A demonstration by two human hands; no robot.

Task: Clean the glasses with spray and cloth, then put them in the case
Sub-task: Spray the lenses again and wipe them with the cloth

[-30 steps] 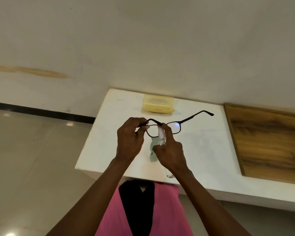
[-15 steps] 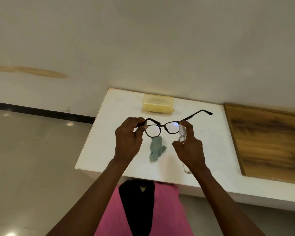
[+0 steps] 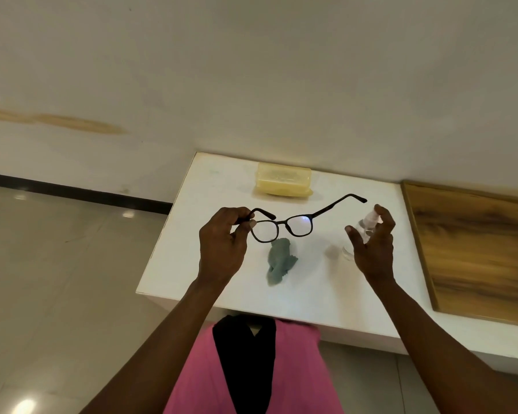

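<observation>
The glasses [image 3: 284,227] hang in the air above the white desk [image 3: 317,282], their arms unfolded, held only at the left end, where the fingers [image 3: 245,225] of the left hand [image 3: 222,246] pinch the hinge corner of the frame. Taking the glasses as the landmark: directly beneath them, on the desk, lies the crumpled grey-green cloth [image 3: 280,261], untouched; beyond them, near the wall, sits the closed yellow case [image 3: 283,182]; and off their right end, apart from the frame, the right hand [image 3: 371,249] is at the small clear spray bottle [image 3: 361,234], whose base stands on or just above the desk. The fingers of that hand are spread loosely around the bottle, with the forefinger up by its nozzle cap, so whether they are gripping it or letting go cannot be told. Whether any liquid lies on the lenses cannot be seen either; only a bright reflection shows on the right lens. As a judgement, the task is in its early part: the spraying step is at or near its end, while the wiping with the cloth has not begun, the case is not opened, and the glasses are yet to be folded and put inside it.
</observation>
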